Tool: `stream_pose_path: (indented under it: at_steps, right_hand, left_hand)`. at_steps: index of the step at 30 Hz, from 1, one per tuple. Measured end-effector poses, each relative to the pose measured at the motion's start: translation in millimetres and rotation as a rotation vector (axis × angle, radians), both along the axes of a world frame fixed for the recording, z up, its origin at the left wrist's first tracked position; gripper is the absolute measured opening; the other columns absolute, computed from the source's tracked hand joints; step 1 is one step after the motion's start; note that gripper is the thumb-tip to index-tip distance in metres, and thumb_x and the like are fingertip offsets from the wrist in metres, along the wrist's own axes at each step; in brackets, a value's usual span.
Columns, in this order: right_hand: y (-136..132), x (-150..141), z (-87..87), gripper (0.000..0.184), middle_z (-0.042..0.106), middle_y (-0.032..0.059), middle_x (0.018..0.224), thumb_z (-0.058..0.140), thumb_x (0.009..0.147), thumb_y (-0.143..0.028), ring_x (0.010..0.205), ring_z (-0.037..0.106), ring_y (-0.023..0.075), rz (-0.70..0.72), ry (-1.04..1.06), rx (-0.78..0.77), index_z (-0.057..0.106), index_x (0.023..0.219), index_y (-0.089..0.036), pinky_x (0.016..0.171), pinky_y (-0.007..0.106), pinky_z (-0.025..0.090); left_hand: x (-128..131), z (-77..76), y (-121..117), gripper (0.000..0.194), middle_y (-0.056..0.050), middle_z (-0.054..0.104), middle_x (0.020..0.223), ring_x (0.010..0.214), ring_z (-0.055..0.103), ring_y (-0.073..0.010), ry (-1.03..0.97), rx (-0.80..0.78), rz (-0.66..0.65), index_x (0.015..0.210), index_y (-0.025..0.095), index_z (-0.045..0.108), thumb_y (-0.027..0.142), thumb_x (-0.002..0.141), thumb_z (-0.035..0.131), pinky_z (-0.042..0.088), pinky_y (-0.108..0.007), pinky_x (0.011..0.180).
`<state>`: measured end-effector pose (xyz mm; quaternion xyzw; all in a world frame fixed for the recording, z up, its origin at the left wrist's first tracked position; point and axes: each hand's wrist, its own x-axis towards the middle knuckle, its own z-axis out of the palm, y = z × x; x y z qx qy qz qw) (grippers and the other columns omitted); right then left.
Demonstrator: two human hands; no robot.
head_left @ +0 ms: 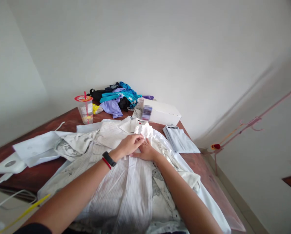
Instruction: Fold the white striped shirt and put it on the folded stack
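Observation:
A pale striped shirt (126,185) lies lengthwise on the table in front of me, its collar end pointing away. My left hand (131,143), with a black band and a red cord at the wrist, rests over the upper part of the shirt. Its fingers are curled together, and whatever is between them is hidden. Against it, my right hand (145,151) lies flat on the shirt front, fingers stretched out and partly covered by the left. Under the striped shirt spreads a white patterned garment (160,182).
A lidded cup (85,110) with a red straw stands at back left, before a heap of clothes (121,96). Behind the collar is a white box (162,112). A folded light garment (181,139) lies right. A white power strip (10,162) with cables sits left.

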<state>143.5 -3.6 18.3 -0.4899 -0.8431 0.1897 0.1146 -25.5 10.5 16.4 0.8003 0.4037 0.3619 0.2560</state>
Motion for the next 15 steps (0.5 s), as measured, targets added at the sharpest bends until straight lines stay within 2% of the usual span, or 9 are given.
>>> stream_pose_path:
  at_steps: [1, 3, 4, 7, 11, 13, 15]
  right_hand:
    - [1, 1, 3.5, 0.088, 0.019, 0.0055, 0.175, 0.06, 0.092, -0.069, 0.162, 0.003, 0.034, 0.041, -0.02, -0.051, 0.034, 0.164, -0.026, 0.129, 0.056, 0.004]
    - [3, 4, 9.4, 0.092, 0.001, 0.0065, 0.176, 0.049, 0.097, -0.073, 0.162, -0.008, 0.0321, 0.107, -0.02, -0.14, 0.018, 0.168, -0.024, 0.128, 0.059, -0.004]
    - [4, 5, 11.3, 0.09, -0.002, 0.0057, 0.176, 0.043, 0.1, -0.073, 0.162, -0.011, 0.0302, 0.114, -0.003, -0.165, 0.014, 0.169, -0.024, 0.128, 0.058, -0.007]
    - [4, 7, 12.2, 0.079, 0.001, 0.0025, 0.176, 0.028, 0.105, -0.071, 0.162, -0.01, 0.0269, 0.092, 0.076, -0.178, 0.018, 0.168, -0.025, 0.128, 0.054, -0.008]
    - [6, 7, 5.0, 0.075, 0.007, 0.0023, 0.176, 0.02, 0.107, -0.068, 0.163, -0.006, 0.028, 0.062, 0.121, -0.16, 0.021, 0.168, -0.025, 0.128, 0.057, -0.006]
    - [8, 7, -0.2, 0.075, 0.007, 0.0018, 0.176, 0.019, 0.106, -0.068, 0.163, -0.006, 0.0285, 0.064, 0.118, -0.145, 0.021, 0.168, -0.026, 0.128, 0.058, -0.005]
    - [11, 7, -5.4, 0.074, 0.008, 0.0013, 0.176, 0.021, 0.106, -0.068, 0.163, -0.005, 0.0292, 0.069, 0.109, -0.127, 0.021, 0.168, -0.027, 0.128, 0.058, -0.004]
  left_hand:
    - [-9, 6.5, 3, 0.034, -0.008, 0.077, 0.118, 0.108, 0.072, -0.0257, -0.043, -0.043, 0.034, 0.117, 0.023, 0.073, 0.046, 0.101, 0.054, 0.057, -0.038, 0.095]
    - [-25, 20.0, 5, 0.038, -0.009, 0.077, 0.119, 0.112, 0.072, -0.0269, -0.129, -0.087, 0.108, 0.116, 0.021, 0.073, 0.05, 0.1, 0.054, 0.056, -0.037, 0.097]
    - [-30, 26.5, 5, 0.04, -0.01, 0.077, 0.12, 0.115, 0.071, -0.0274, -0.164, -0.095, 0.137, 0.114, 0.02, 0.072, 0.052, 0.099, 0.053, 0.056, -0.037, 0.099]
    - [-41, 40.4, -1, 0.047, -0.011, 0.075, 0.125, 0.12, 0.069, -0.0287, -0.136, -0.113, 0.146, 0.118, 0.019, 0.07, 0.057, 0.098, 0.051, 0.054, -0.038, 0.104]
    - [-60, 38.0, 0, 0.059, -0.012, 0.067, 0.142, 0.134, 0.061, -0.0327, 0.184, -0.103, 0.097, 0.134, 0.022, 0.064, 0.064, 0.092, 0.057, 0.048, -0.043, 0.111]
    - [-81, 31.2, 14, 0.062, -0.014, 0.063, 0.147, 0.14, 0.055, -0.0344, 0.321, -0.092, 0.173, 0.135, 0.022, 0.063, 0.064, 0.09, 0.059, 0.041, -0.044, 0.117]
    - [-110, 26.1, 35, 0.063, -0.017, 0.059, 0.149, 0.143, 0.05, -0.0372, 0.4, -0.102, 0.33, 0.134, 0.018, 0.062, 0.061, 0.088, 0.062, 0.038, -0.045, 0.118]
